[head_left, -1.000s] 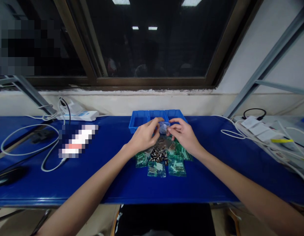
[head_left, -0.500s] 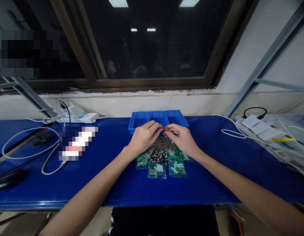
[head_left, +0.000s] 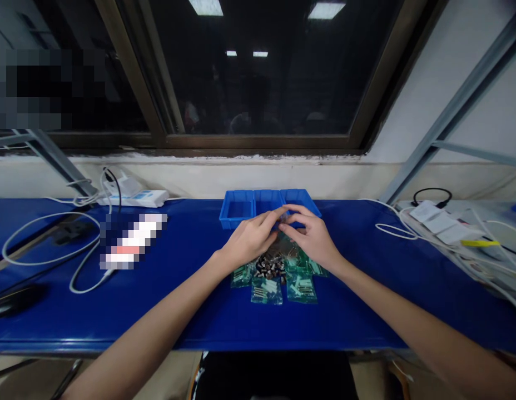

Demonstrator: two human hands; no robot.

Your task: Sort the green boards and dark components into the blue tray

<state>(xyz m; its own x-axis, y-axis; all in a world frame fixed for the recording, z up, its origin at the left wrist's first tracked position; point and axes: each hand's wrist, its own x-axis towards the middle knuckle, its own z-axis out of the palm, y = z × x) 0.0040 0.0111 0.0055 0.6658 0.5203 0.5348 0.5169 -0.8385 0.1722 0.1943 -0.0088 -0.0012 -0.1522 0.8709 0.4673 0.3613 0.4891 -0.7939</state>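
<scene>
My left hand (head_left: 253, 238) and my right hand (head_left: 311, 236) meet above the parts, fingertips almost together. Both are closed in a pinch; a small, partly clear thing seems to be between them, too hidden to name. Below lies a pile of small dark and silvery metal pieces (head_left: 269, 266). Around it are several green-tinted plastic bags (head_left: 302, 289) with screws and pale plugs inside; one small bag (head_left: 266, 291) lies nearest me. Just behind my hands stand blue bins (head_left: 238, 208) side by side, partly covered by my fingers.
A blue table (head_left: 191, 316) spreads under everything. To the left are a power strip (head_left: 143, 198), white cables, a blurred-out object and a black mouse (head_left: 18, 300). White adapters (head_left: 443, 222) and more cables lie at the right. A window is beyond the wall ledge.
My hands have come closer together, the left one shifting right, and the fingers of the right have risen and arched. The view has moved slightly.
</scene>
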